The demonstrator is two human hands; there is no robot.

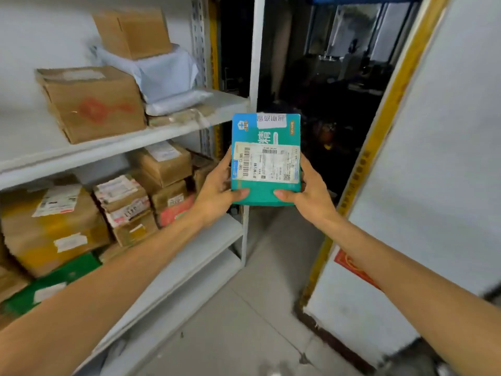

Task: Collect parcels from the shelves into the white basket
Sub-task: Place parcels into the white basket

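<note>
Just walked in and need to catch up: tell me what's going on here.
A person is holding a teal parcel upright in both hands, the left hand and right hand gripping its lower sides, shipping label facing the camera. It is out in the aisle, clear of the white shelves, which hold many more cardboard boxes and a white bagged parcel. The white basket is not in view, so nothing shows where this parcel goes next.

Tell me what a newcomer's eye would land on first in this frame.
The teal parcel at centre, gripped by the left hand and right hand. Then the white shelves on the left, crowded with brown cardboard boxes. No basket is in view.
</note>
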